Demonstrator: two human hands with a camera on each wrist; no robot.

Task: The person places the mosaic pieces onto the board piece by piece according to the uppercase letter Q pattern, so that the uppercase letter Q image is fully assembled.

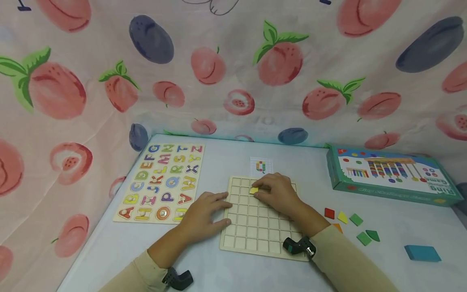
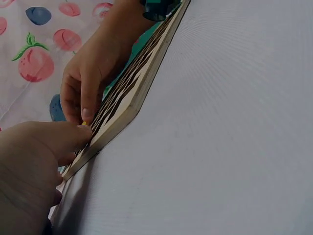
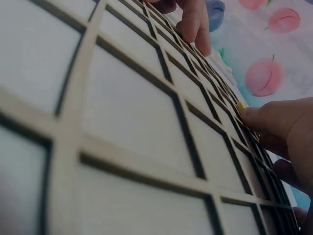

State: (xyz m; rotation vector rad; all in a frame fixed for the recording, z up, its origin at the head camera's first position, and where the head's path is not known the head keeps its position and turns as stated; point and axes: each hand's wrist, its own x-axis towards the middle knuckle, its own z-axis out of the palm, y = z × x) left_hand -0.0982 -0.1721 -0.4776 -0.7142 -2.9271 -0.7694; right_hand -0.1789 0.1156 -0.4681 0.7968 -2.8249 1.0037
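Observation:
A wooden grid board [image 1: 251, 244] with square cells lies on the white table in front of me. My right hand [image 1: 279, 194] is over its far part and pinches a small yellow piece [image 1: 253, 190] at one of the upper cells. In the right wrist view the yellow piece [image 3: 240, 106] shows at the thumb tip. My left hand [image 1: 202, 215] rests at the board's left edge, fingertips touching it, with its fingers extended. A small picture card [image 1: 261, 166] showing a ring of coloured shapes lies just beyond the board.
An alphabet puzzle board [image 1: 157, 182] lies to the left. At the right are loose pieces, including a red square [image 1: 329, 213], a yellow piece [image 1: 342, 217] and a green square [image 1: 356, 220]. Beyond them sits a green game box [image 1: 394, 174]; a blue block [image 1: 422, 253] lies nearer.

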